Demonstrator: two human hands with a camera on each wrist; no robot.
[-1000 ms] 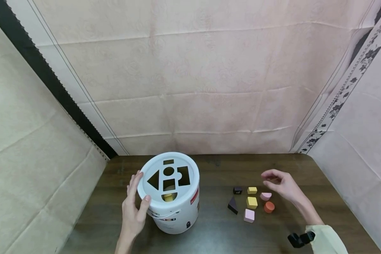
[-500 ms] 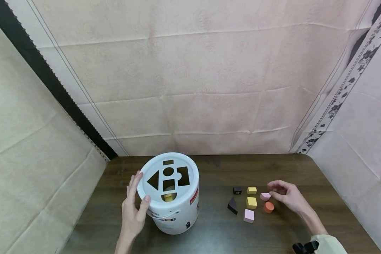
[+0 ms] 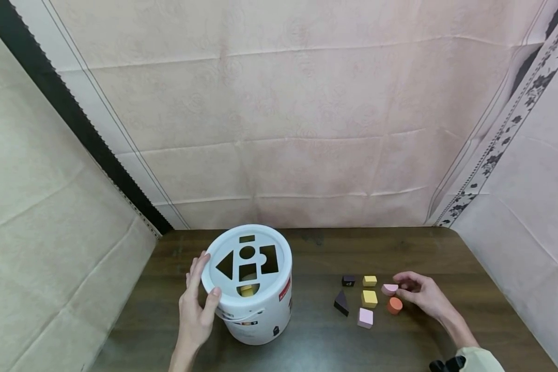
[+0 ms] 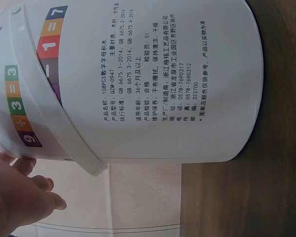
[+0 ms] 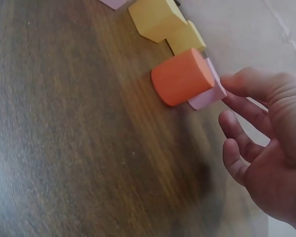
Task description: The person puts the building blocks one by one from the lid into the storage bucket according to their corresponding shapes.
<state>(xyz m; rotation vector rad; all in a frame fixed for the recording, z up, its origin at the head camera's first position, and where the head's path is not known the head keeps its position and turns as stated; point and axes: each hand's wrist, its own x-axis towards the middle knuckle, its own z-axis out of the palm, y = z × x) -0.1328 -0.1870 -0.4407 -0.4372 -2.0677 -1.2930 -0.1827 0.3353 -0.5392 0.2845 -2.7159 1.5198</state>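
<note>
My left hand [image 3: 197,305] rests against the near left side of a white bucket [image 3: 260,325], fingers and thumb at the rim of its light blue lid [image 3: 279,253]. The lid has cut-out shapes; a yellow block [image 3: 247,290] shows through one. My right hand [image 3: 423,295] reaches down at the right end of a pink half-round block [image 3: 389,289], thumb and index finger about its edge. In the right wrist view the thumb tip is right at the pink block [image 5: 207,96], and the other fingers are loosely bent. An orange cylinder [image 3: 394,305] stands just in front of it.
Left of the right hand lie two yellow blocks [image 3: 369,298], a pale pink block [image 3: 365,318], a dark triangular block [image 3: 341,303] and a small dark block [image 3: 348,280]. The brown table [image 3: 316,341] ends at a cloth backdrop [image 3: 307,155], with cloth on both sides too.
My right hand has moved right, then down to the pink half-round block, its fingers now at the block's edge. The left hand and bucket stay put.
</note>
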